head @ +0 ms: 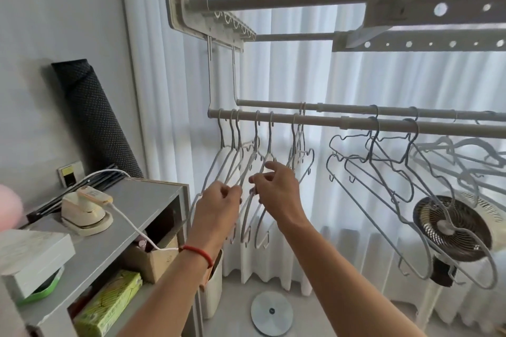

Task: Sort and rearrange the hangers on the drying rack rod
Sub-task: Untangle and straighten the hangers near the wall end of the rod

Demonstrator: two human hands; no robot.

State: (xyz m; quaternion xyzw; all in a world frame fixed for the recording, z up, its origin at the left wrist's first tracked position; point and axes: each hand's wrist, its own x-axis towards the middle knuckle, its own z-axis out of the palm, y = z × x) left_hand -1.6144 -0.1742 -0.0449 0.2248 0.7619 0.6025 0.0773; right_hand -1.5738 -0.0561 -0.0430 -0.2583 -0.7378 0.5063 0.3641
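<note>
The left hand (216, 204) curls its fingers round the lower wires of the hangers (241, 161) at the rod's (315, 119) left end. Just right, the right hand (276, 186) pinches another hanger's arm. More hangers (383, 161) hang farther right.

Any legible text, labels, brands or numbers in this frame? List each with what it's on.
None can be read.
Green-yellow package on the lower shelf: printed pattern, possibly text, too blurred to read.
Small iron on the shelf top: panel on its handle shows marks, too small to read.
Wall socket: yellow patch, no readable characters.
Round floor disc: dark dot at centre, nothing legible.
</note>
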